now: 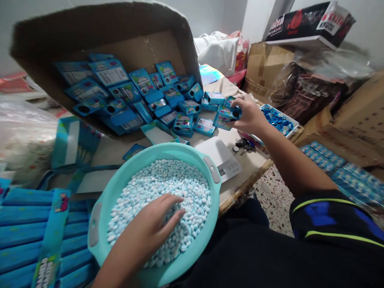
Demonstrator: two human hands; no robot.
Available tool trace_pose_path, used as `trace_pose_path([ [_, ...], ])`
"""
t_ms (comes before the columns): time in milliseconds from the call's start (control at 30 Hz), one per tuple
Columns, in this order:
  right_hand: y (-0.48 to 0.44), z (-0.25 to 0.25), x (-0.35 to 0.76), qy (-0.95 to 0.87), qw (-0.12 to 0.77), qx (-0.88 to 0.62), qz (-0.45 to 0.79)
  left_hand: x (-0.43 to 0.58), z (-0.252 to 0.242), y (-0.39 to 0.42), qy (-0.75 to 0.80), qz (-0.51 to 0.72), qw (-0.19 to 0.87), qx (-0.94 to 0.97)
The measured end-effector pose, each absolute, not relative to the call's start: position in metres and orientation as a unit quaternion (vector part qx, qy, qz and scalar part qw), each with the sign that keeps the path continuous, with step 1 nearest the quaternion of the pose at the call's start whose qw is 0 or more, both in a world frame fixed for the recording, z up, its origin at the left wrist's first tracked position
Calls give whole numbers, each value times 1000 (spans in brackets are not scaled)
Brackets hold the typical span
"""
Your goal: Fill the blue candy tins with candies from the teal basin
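A turquoise basin (pixel 97 200) with grey handle pads stands in front of me, filled with small white and pale blue candies (pixel 168 176). Over the candies rests my left hand (pixel 159 218), thumb and fingers apart, the fingertips at their surface; nothing shows in its grasp. My right hand (pixel 250 116), raised at the back right of the table, grips a small blue candy box (pixel 225 117) between thumb and fingers. A white kitchen scale (pixel 220 158) sits between the basin and that hand. More blue boxes (pixel 205 126) lie just behind the scale.
A large cardboard box (pixel 183 40) tipped on its side spills blue boxes onto the table. Long blue cartons (pixel 24 232) are stacked at left. A white tray of blue caps (pixel 277 120) is beyond my right wrist. Cardboard cartons (pixel 264 68) stand at right.
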State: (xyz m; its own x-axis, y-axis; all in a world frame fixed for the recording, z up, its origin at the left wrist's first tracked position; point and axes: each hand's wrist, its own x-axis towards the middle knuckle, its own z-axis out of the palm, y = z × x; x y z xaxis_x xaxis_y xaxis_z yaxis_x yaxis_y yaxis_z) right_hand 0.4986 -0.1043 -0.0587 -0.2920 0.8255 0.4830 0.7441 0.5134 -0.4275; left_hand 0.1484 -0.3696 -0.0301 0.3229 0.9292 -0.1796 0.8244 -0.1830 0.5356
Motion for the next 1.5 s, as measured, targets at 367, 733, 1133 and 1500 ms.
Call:
trace_pose_path([
  [367, -173, -58, 464, -860, 250, -426, 127, 143, -35, -369, 563, 111, 252, 780],
  [733, -154, -68, 502, -845, 237, -448, 168, 139, -39, -366, 549, 100, 260, 788],
  [1133, -138, -105, 501, -818, 242, -499, 151, 137, -42, -360, 563, 65, 262, 781],
  [1500, -181, -80, 499, -824, 305, -462, 122, 140, -37, -353, 583, 31, 293, 757],
])
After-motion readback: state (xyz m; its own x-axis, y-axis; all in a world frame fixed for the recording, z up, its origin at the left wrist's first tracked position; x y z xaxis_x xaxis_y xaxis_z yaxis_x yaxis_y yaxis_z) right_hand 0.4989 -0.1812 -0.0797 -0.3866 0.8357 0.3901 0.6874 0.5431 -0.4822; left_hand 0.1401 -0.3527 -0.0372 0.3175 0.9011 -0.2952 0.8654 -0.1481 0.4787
